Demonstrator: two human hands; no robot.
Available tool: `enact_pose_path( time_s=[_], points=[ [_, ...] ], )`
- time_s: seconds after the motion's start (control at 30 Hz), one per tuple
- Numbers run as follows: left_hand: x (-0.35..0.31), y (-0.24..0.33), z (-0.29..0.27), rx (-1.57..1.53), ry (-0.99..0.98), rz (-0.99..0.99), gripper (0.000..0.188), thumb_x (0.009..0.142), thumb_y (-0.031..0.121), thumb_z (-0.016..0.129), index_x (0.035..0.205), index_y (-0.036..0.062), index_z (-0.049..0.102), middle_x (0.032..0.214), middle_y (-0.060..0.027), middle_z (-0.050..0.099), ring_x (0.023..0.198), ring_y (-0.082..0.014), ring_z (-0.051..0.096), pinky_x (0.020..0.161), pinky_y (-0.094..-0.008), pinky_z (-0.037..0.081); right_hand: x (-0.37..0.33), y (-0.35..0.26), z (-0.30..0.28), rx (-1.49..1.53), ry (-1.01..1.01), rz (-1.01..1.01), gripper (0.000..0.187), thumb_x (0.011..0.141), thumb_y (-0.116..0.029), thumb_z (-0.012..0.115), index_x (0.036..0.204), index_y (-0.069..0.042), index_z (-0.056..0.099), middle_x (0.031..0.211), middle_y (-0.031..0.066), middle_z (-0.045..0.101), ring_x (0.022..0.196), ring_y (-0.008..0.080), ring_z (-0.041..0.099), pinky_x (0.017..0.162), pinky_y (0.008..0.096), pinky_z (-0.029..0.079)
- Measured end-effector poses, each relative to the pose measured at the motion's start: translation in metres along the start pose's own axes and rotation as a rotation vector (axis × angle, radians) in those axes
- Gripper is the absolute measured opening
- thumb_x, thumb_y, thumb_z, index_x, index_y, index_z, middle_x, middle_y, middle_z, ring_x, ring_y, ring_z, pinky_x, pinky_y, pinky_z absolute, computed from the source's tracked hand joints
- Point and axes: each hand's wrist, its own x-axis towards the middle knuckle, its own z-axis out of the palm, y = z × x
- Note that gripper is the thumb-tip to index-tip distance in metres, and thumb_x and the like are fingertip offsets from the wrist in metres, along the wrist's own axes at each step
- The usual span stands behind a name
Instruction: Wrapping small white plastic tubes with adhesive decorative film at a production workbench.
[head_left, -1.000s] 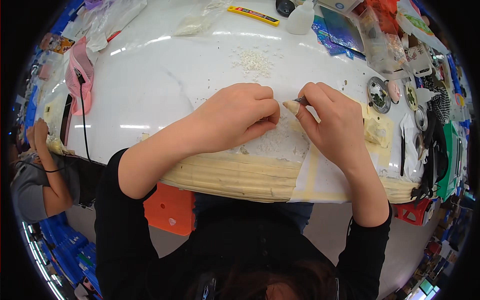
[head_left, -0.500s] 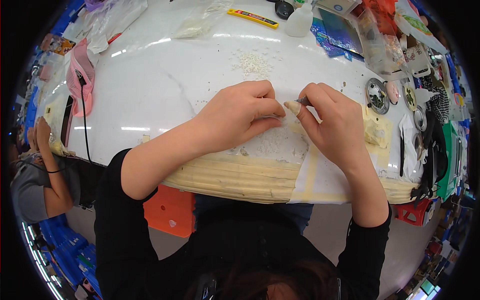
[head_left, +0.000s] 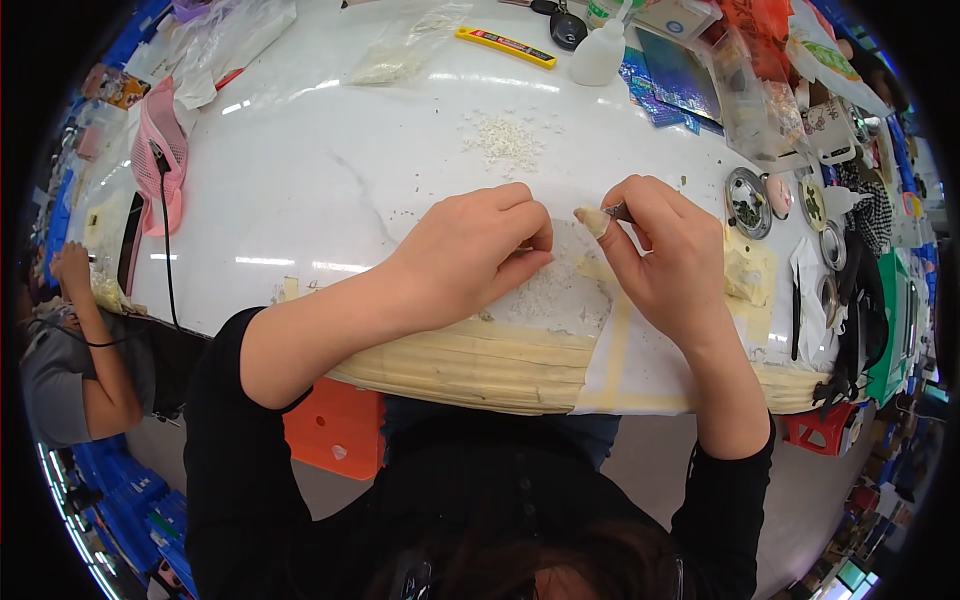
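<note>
My left hand (head_left: 470, 255) is closed, thumb and forefinger pinched together; anything between them is too small to make out. Just across from it, my right hand (head_left: 668, 250) pinches a small dark grey tool (head_left: 620, 211), blade-like, mostly hidden by the fingers. Cream tape (head_left: 597, 222) wraps the tip of the right thumb. A gap separates the two hands. Below my fingers, pale crumbs (head_left: 545, 300) are scattered on the white table (head_left: 290, 190). Beyond the hands lies a loose pile of small white pieces (head_left: 505, 140).
Taped padding (head_left: 460, 370) covers the table's front edge. At the back are a yellow cutter knife (head_left: 505, 47) and a white squeeze bottle (head_left: 598, 55). Round tins (head_left: 749, 203) stand at the right. A pink mesh pouch (head_left: 160, 160) and another person's arm (head_left: 98, 340) are at the left.
My hands have drawn a little apart, the left one moving leftward and away from the right thumb. The right hand still pinches the dark tool. The whole view has shifted slightly.
</note>
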Motion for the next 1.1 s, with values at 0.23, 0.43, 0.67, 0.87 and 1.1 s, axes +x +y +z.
enact_pose_path(
  time_s=[0.23,0.43,0.67,0.87,1.1],
  points=[
    [0.003,0.005,-0.011,-1.098,0.031,-0.511,0.011,0.091,0.008,0.068,0.095,-0.0019,0.064,0.092,-0.009,0.07,0.082,-0.0129,0.069,0.073,-0.0242,0.056,0.004,-0.009,-0.007,0.143,-0.088,0.06,0.016,0.076,-0.004,0.07,0.088,-0.007,0.061,0.074,0.0049,0.061,0.058,0.0191,0.06,0.051,0.0289,0.045],
    [0.003,0.0,-0.01,-1.265,0.1,-0.597,0.019,0.092,0.004,0.065,0.109,-0.0036,0.066,0.1,-0.014,0.07,0.089,-0.0161,0.07,0.081,-0.0257,0.058,0.003,-0.011,-0.004,0.271,-0.089,0.066,0.027,0.074,0.006,0.066,0.098,-0.005,0.066,0.081,0.0064,0.061,0.065,0.0171,0.065,0.058,0.0267,0.052],
    [0.003,0.003,-0.013,-1.228,0.078,-0.564,0.031,0.091,0.003,0.065,0.121,-0.0035,0.059,0.098,-0.0131,0.071,0.091,-0.0155,0.069,0.082,-0.0258,0.057,0.003,-0.012,-0.003,0.309,-0.099,0.084,0.031,0.072,0.01,0.064,0.099,-0.003,0.067,0.083,0.0078,0.061,0.069,0.0182,0.066,0.06,0.0279,0.055],
    [0.002,0.006,-0.012,-1.173,0.095,-0.491,0.049,0.091,0.002,0.065,0.135,-0.0033,0.046,0.092,-0.0103,0.072,0.087,-0.0127,0.069,0.08,-0.0253,0.056,0.002,-0.011,0.0,0.34,-0.078,0.036,0.03,0.07,0.012,0.063,0.096,-0.003,0.068,0.083,0.0069,0.06,0.067,0.0177,0.066,0.058,0.0265,0.055],
    [0.003,0.006,-0.011,-1.169,0.059,-0.527,0.047,0.09,0.001,0.065,0.133,-0.0041,0.047,0.091,-0.0106,0.073,0.085,-0.012,0.069,0.078,-0.0241,0.056,0.001,-0.01,0.001,0.323,-0.093,0.017,0.028,0.068,0.012,0.063,0.092,-0.003,0.064,0.083,0.0061,0.059,0.067,0.0177,0.065,0.054,0.0277,0.052]
  ],
)
